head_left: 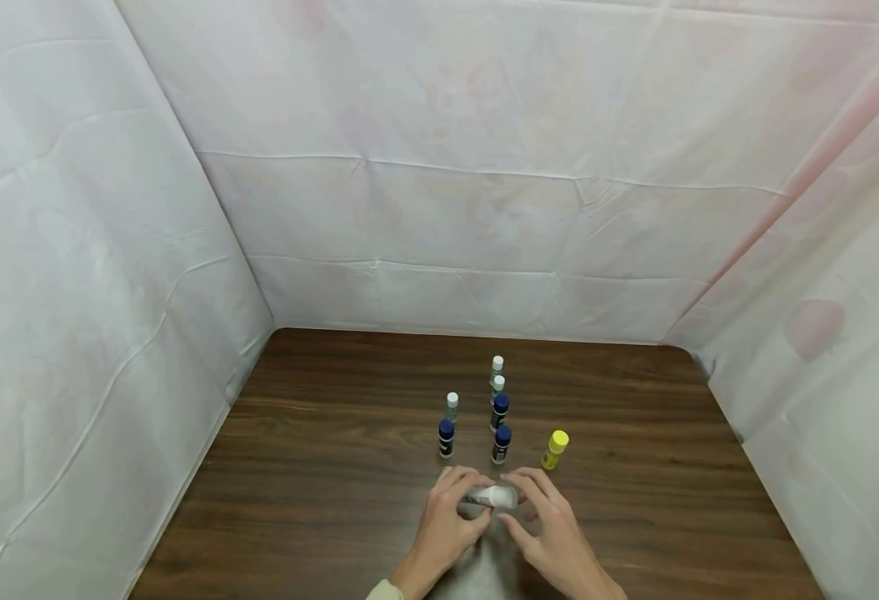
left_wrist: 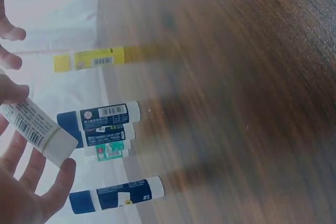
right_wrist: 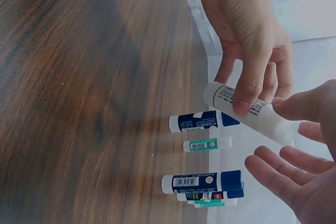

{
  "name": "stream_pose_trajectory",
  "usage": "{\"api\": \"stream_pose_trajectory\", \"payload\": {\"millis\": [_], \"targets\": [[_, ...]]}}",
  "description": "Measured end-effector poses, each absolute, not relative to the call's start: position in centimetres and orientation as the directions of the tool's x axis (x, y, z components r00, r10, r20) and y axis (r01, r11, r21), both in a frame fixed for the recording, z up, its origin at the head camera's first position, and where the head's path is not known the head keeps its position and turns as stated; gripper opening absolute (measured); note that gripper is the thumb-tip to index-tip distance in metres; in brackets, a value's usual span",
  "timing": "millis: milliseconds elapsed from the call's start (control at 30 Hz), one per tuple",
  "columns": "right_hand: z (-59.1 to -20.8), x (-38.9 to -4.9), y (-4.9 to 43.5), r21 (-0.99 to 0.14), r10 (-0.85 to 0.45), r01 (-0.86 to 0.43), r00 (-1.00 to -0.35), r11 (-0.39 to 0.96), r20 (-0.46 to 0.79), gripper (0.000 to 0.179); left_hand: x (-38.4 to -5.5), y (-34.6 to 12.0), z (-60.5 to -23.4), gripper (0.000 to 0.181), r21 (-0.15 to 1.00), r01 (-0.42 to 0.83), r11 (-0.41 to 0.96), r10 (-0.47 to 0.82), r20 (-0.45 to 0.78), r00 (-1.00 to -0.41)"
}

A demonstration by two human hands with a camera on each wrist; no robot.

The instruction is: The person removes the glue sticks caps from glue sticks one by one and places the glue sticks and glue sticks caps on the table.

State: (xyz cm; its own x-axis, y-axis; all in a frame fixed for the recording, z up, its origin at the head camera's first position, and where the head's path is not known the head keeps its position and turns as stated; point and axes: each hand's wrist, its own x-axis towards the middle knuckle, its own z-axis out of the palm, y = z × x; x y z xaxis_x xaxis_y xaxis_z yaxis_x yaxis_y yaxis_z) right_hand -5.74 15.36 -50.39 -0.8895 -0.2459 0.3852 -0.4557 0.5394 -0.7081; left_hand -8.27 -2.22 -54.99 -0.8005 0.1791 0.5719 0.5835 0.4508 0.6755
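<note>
Above the worktop (head_left: 319,500), the white tube (head_left: 499,497) is pinched by the left hand (head_left: 442,515), while the right hand (head_left: 555,529) is held spread around its right end. The tube is judged light, stiff and slightly slippery, best gripped round its labelled barrel (left_wrist: 32,128); its long axis is set crosswise, right end tilted up. Beyond, blue-capped sticks (head_left: 446,439) are stood upright.

the left grip (left_wrist: 23,190) holds a white tube (left_wrist: 42,131); a yellow tube (left_wrist: 100,59) and three blue tubes (left_wrist: 110,115) stand on the surface (left_wrist: 241,103).
</note>
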Motion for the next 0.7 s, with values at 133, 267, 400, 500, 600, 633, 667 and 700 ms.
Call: {"api": "stream_pose_trajectory", "payload": {"millis": [133, 267, 400, 500, 600, 633, 667, 700], "targets": [[-50.45, -5.88, 15.18, -0.719, -0.254, -0.482, -0.876, 0.501, 0.410, 0.052, -8.16, -2.28, -54.67, 0.040, 0.668, 0.579, 0.467, 0.190, 0.564, -0.804], [-50.60, -6.07, 15.11, -0.719, -0.270, -0.522, -0.853, 0.459, 0.446, 0.041, -8.08, -2.23, -54.46, 0.041, 0.662, 0.590, 0.463, 0.203, 0.569, -0.797], [-50.66, -6.24, 15.06, -0.710, -0.282, -0.559, -0.829, 0.429, 0.483, 0.035, -8.00, -2.21, -54.36, 0.040, 0.658, 0.592, 0.466, 0.208, 0.569, -0.796], [-50.65, -6.34, 15.02, -0.707, -0.281, -0.568, -0.823, 0.422, 0.493, 0.034, -7.98, -2.24, -54.33, 0.039, 0.654, 0.593, 0.470, 0.208, 0.571, -0.794], [-50.61, -6.44, 14.97, -0.709, -0.280, -0.565, -0.825, 0.423, 0.491, 0.034, -8.04, -2.32, -54.27, 0.039, 0.648, 0.601, 0.469, 0.211, 0.578, -0.788], [-50.60, -6.47, 14.97, -0.708, -0.280, -0.566, -0.824, 0.423, 0.492, 0.034, -8.06, -2.34, -54.28, 0.039, 0.642, 0.608, 0.467, 0.214, 0.585, -0.783], [-50.60, -6.49, 14.96, -0.708, -0.282, -0.567, -0.823, 0.421, 0.492, 0.034, -8.07, -2.37, -54.30, 0.039, 0.641, 0.610, 0.466, 0.217, 0.586, -0.781], [-50.59, -6.51, 14.96, -0.706, -0.284, -0.570, -0.821, 0.420, 0.494, 0.034, -8.06, -2.40, -54.32, 0.039, 0.638, 0.614, 0.465, 0.219, 0.589, -0.778]]}}
